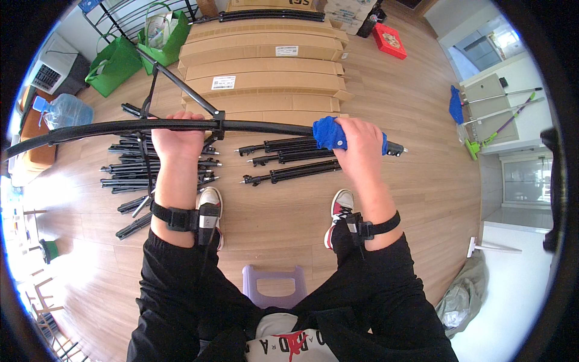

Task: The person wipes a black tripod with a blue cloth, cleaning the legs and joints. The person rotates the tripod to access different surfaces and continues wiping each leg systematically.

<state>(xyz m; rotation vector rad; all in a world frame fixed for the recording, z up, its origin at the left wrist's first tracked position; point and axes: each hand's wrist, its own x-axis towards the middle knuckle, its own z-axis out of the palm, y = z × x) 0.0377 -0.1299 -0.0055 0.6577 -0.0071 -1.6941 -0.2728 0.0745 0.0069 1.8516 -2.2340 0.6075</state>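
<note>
A black light stand [264, 128] stretches sideways across my view, its spread legs around my left wrist. My left hand [178, 140] is wrapped around its pole, just left of the leg collar [219, 122]. Near the stand's right end, my right hand [364, 145] grips a bunched blue cloth [329, 132] around the pole. A short tip with a metal stud [398, 149] sticks out beyond the cloth. Folded light stands lie on the floor below: several in a pile [131, 169] at the left, and a few more [294, 172] between my hands.
Long cardboard boxes [267, 68] lie ahead, a folded stand [271, 16] across the far ones. Green bags [115, 68] and a water bottle [70, 111] stand at the left. A purple plastic stool [273, 298] is beneath me. Mops [502, 115] lean at the right; a red box [389, 40] lies farther off.
</note>
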